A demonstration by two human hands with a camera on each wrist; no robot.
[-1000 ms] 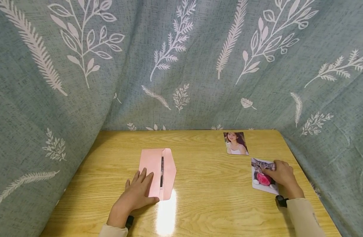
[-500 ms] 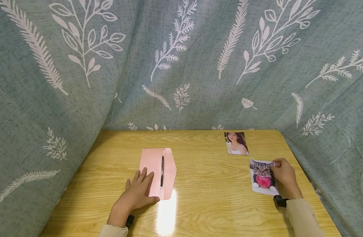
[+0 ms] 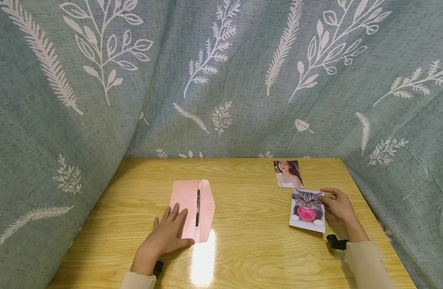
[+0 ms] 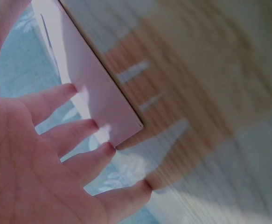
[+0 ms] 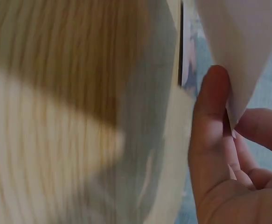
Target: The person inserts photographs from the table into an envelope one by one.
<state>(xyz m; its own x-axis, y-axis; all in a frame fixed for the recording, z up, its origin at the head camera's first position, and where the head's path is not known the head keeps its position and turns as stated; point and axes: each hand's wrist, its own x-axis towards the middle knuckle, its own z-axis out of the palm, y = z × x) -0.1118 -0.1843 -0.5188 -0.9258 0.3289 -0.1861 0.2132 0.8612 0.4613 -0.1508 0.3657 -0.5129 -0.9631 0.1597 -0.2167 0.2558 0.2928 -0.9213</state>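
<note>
A pink envelope (image 3: 206,208) lies on the table with its pointed flap opened out to the right. Something dark shows through the slit along its opening. My left hand (image 3: 168,233) rests on the envelope's near left part, fingers spread; in the left wrist view the fingertips (image 4: 108,148) touch the envelope and the wood. At the right, my right hand (image 3: 340,206) pinches the right edge of a cat photo (image 3: 307,208), a tabby with a red heart-shaped cushion. The right wrist view shows the photo's pale back (image 5: 243,42) between thumb and fingers, tilted up from the table.
A photo of a person in a white top (image 3: 289,175) lies at the back right, just behind the cat photo. The wood-grain table (image 3: 250,257) has a bright reflection near its front. A leaf-patterned blue-green cloth (image 3: 221,80) hangs around the back and sides.
My right hand has picked the cat photo up by its edge and carried it left and slightly back, close to the other photo. The left hand and envelope have stayed put.
</note>
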